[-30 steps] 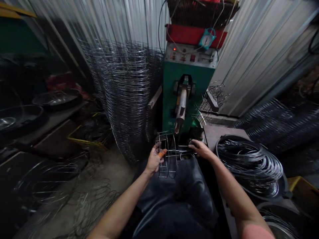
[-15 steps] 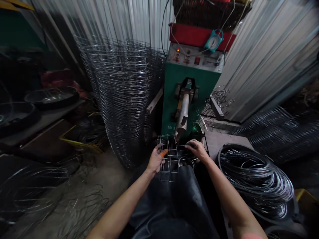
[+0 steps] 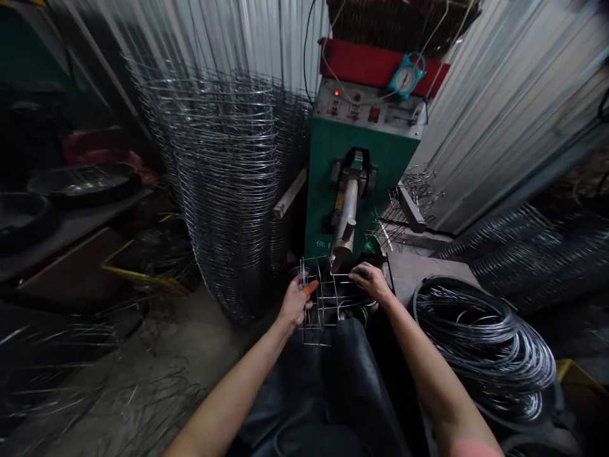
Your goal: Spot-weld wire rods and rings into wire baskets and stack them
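Now | left hand (image 3: 295,303) grips wire frame (image 3: 335,304) | right hand (image 3: 367,281), curled, apparently touching it

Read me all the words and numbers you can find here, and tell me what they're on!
Green machine body: a pale marking low down, too blurred to read.
Control panel: small labels, too small to read.
Round gauge: dial numbers too small to read.
I can read no other words.

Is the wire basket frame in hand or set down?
In hand: the wire basket frame is held by the left hand and right hand.
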Action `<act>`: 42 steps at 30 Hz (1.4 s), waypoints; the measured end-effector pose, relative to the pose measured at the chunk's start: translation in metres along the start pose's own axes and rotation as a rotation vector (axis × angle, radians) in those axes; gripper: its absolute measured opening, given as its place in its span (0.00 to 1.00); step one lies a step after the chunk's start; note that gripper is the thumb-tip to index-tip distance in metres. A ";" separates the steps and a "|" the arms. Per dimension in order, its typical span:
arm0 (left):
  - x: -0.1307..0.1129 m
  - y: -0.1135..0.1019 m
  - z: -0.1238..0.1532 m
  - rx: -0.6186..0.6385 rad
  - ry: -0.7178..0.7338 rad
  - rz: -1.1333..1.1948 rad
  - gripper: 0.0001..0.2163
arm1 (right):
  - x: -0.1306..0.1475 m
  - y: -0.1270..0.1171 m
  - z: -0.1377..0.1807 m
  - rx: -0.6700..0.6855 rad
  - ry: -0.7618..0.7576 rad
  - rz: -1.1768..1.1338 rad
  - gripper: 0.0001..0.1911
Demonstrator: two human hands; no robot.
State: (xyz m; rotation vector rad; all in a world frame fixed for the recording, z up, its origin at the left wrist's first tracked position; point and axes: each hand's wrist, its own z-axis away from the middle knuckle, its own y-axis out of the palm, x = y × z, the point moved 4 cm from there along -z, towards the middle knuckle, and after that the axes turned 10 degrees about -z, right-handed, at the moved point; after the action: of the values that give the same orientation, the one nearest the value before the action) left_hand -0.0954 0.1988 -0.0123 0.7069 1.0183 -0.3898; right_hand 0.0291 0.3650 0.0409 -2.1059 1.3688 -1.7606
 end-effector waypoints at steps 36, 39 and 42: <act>-0.001 0.002 -0.001 -0.014 -0.007 -0.043 0.23 | -0.009 -0.003 0.039 -0.212 0.053 0.079 0.14; -0.002 0.002 0.000 -0.011 0.004 -0.025 0.24 | -0.006 0.001 0.035 -0.207 0.048 0.095 0.13; -0.004 0.002 0.001 -0.019 0.011 -0.010 0.26 | -0.006 0.002 0.033 -0.207 0.053 0.090 0.13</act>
State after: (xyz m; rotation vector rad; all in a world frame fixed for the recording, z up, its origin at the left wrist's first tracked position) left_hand -0.0951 0.1995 -0.0076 0.6878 1.0351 -0.3851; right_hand 0.0549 0.3525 0.0240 -2.0689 1.6992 -1.7196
